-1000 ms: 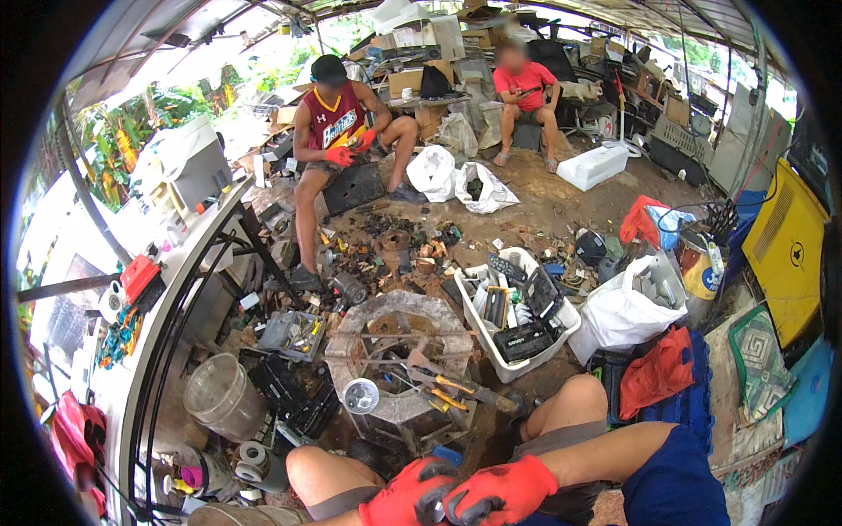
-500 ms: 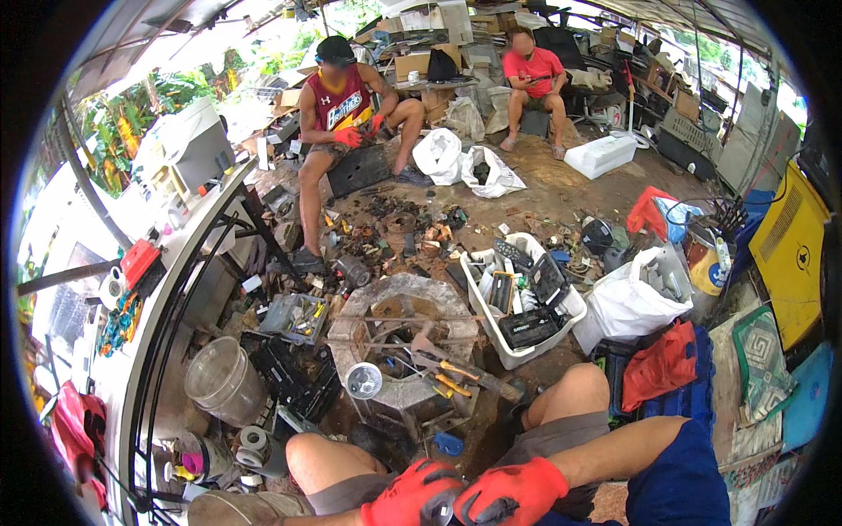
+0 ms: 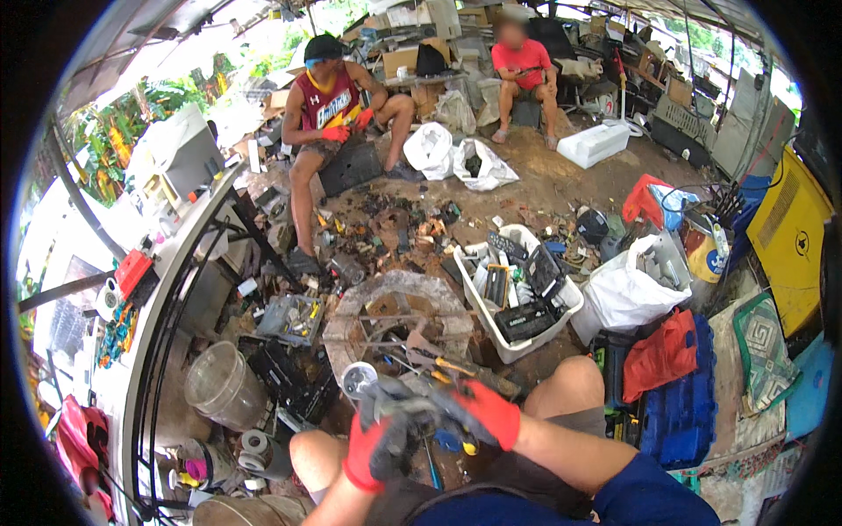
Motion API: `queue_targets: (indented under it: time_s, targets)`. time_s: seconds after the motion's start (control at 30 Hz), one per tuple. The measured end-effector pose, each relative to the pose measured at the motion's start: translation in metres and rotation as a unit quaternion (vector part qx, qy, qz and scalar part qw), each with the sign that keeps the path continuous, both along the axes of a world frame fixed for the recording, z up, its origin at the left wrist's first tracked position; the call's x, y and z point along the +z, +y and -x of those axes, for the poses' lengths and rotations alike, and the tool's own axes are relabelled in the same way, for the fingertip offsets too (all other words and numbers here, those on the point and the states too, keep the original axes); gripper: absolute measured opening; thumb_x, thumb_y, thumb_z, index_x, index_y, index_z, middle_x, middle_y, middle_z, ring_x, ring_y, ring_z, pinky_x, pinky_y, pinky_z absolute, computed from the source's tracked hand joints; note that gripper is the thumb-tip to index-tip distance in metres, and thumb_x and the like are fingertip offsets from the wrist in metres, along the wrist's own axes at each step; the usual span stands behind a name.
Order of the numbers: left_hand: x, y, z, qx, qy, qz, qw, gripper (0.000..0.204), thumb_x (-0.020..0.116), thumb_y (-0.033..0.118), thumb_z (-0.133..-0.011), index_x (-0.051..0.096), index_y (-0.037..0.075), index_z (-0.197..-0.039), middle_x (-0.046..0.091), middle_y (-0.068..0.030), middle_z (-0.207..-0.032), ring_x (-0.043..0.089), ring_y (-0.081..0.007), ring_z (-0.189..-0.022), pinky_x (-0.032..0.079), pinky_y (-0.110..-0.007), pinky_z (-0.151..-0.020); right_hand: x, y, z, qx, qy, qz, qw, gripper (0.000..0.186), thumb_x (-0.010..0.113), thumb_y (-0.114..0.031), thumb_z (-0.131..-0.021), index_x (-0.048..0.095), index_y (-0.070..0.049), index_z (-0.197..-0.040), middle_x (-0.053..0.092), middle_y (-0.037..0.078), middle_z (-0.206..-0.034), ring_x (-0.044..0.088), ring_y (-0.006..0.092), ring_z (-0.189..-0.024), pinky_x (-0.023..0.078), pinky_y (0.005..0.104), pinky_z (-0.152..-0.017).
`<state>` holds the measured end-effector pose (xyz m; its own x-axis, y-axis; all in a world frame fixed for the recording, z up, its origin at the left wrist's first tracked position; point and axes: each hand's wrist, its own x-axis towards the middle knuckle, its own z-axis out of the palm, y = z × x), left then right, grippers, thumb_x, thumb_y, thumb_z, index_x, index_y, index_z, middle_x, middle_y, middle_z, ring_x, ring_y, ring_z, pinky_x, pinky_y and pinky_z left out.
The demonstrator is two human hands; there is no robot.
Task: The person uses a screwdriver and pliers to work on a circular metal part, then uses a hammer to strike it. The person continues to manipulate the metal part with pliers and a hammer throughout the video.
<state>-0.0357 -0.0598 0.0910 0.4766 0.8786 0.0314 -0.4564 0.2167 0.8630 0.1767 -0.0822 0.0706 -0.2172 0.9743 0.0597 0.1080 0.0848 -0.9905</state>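
Hands, left hand (image 3: 373, 447) and right hand (image 3: 482, 412), grip grey metal part (image 3: 399, 408) above cluttered stump (image 3: 395, 316).

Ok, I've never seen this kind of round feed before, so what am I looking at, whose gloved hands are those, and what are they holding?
This is one fisheye camera worn on a person's head, looking down, so edges bend. The left hand and right hand, both in red and grey gloves, belong to the wearer, who sits with bare knees up. Together they grip a dark grey metal part with a round shiny end; what it is, I cannot tell. Below lies a round stone-like block with tools on it, and a white bin of scrap electronics to its right. Two other people sit further back.
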Motion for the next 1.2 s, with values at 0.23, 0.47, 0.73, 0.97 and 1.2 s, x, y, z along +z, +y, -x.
queue_targets:
  time_s: [0.23, 0.47, 0.73, 0.97, 1.2]
  targets:
    - [-0.038, 0.050, 0.020, 0.095, -0.056, 0.042, 0.993, 0.033, 0.054, 0.035, -0.100, 0.058, 0.010, -0.120, 0.061, -0.0129, -0.120, 0.063, -0.0282, -0.105, 0.054, -0.044, -0.089, -0.080, 0.061, -0.028, -0.094, 0.499, 0.256, 0.822, 0.030, 0.051, -0.039, -0.103, 0.065, -0.014, -0.093, 0.066, 0.001, -0.080, 0.060, 0.0143, -0.062, 0.049, 0.0285, -0.054]
    - [-0.103, 0.014, 0.016, -0.024, 0.206, 0.024, 0.978, 0.019, 0.063, 0.015, -0.099, 0.062, 0.003, -0.113, 0.065, -0.0023, -0.100, 0.060, -0.0118, -0.090, 0.050, -0.028, -0.078, -0.093, 0.058, -0.010, -0.037, 0.591, 0.295, 0.750, 0.040, 0.051, -0.045, -0.102, 0.067, -0.009, -0.096, 0.070, 0.007, -0.090, 0.065, 0.0206, -0.076, 0.052, 0.0345, -0.064]
    - [-0.121, 0.014, 0.004, 0.004, 0.268, -0.047, 0.962, 0.037, 0.071, 0.008, -0.090, 0.058, 0.003, -0.124, 0.061, -0.0069, -0.113, 0.057, -0.0177, -0.107, 0.046, -0.033, -0.094, -0.077, 0.068, 0.010, -0.031, 0.483, 0.326, 0.812, 0.040, 0.049, -0.046, -0.103, 0.063, -0.008, -0.106, 0.066, 0.003, -0.087, 0.061, 0.0144, -0.066, 0.048, 0.0283, -0.053]
    - [-0.076, 0.017, -0.003, 0.192, 0.484, -0.388, 0.761, 0.053, 0.078, 0.008, -0.075, 0.062, 0.007, -0.126, 0.052, -0.0190, -0.130, 0.050, -0.0376, -0.125, 0.039, -0.045, -0.108, -0.077, 0.060, 0.014, 0.082, 0.393, 0.237, 0.885, 0.035, 0.054, -0.029, -0.100, 0.063, -0.005, -0.123, 0.071, 0.005, -0.107, 0.068, 0.0150, -0.091, 0.056, 0.0299, -0.076]
    - [-0.071, 0.021, -0.008, 0.126, 0.522, -0.311, 0.784, 0.056, 0.081, 0.021, -0.075, 0.063, 0.009, -0.126, 0.054, -0.0218, -0.128, 0.049, -0.0422, -0.122, 0.040, -0.050, -0.104, -0.087, 0.054, 0.010, 0.124, 0.277, 0.148, 0.941, 0.054, 0.060, 0.000, -0.091, 0.049, -0.004, -0.144, 0.063, 0.007, -0.129, 0.060, 0.0130, -0.114, 0.049, 0.0294, -0.098]
